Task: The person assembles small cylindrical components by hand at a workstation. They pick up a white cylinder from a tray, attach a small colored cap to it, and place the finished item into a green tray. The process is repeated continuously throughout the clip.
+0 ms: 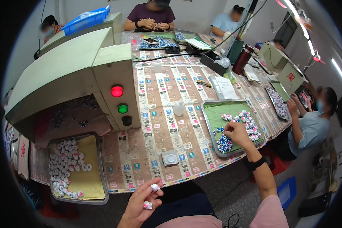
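- Left hand (140, 200): in front of the table's near edge, palm partly up. Upper white-and-pink piece (155, 187) pinched near the fingertips; lower white-and-pink piece (147, 205) lodged lower in the hand, remaining fingers curled.
- Left tray (91, 178): metal, yellow lining; white ring-like pieces (66, 155) heaped mostly along its left side.
- Small square block (170, 158): round recess on top, on the patterned table covering (140, 167), between the two trays.
- Right hand (237, 133): over the right tray (212, 110), thumb and forefinger drawn together at the blue-and-white pieces (225, 143). Cannot tell whether anything is gripped between them.
- Same tray, green lining: white, pink-marked pieces (247, 121) clustered beyond and to the right of the blue ones.
- Machine (64, 72): pale housing, left of centre; red lamp (117, 90) above green lamp (122, 108).
- White bottle (178, 108): mid-table, near the right tray.
- Paper sheets (224, 88): beyond that tray.
- Far side: person in purple top (152, 15), both hands raised over a table tray.
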A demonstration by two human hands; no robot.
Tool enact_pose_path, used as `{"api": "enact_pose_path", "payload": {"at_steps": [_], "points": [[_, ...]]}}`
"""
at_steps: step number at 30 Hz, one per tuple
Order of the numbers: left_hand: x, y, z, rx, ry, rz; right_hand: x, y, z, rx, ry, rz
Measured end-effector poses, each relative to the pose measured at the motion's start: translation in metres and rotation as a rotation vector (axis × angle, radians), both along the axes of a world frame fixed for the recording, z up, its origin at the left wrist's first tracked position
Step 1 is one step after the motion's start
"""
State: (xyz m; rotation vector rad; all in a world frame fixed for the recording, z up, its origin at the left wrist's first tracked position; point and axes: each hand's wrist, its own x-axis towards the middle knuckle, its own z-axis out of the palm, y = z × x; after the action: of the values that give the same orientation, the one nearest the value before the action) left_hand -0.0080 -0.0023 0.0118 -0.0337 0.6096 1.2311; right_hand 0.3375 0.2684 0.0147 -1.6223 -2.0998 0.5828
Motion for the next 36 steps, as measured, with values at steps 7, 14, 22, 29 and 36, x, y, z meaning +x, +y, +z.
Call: {"api": "enact_pose_path", "payload": {"at_steps": [7, 14, 22, 29, 36], "points": [[-0.006, -0.007, -0.013, 0.014, -0.004, 0.056, -0.032, -0.039, 0.024, -0.179, 0.269, -0.043], [-0.003, -0.006, -0.011, 0.059, 0.003, 0.026, -0.105, -0.108, 0.043, -0.597, 0.683, 0.216], [-0.004, -0.002, -0.008, 0.067, -0.145, 0.054, -0.142, -0.118, 0.029, -0.452, 0.531, 0.312], [-0.004, -0.008, -0.01, 0.089, -0.01, 0.011, -0.169, -0.116, 0.024, -0.028, 0.23, 0.454], [-0.003, -0.006, -0.006, 0.081, -0.071, 0.053, -0.176, -0.111, 0.019, -0.017, 0.101, 0.478]]}}
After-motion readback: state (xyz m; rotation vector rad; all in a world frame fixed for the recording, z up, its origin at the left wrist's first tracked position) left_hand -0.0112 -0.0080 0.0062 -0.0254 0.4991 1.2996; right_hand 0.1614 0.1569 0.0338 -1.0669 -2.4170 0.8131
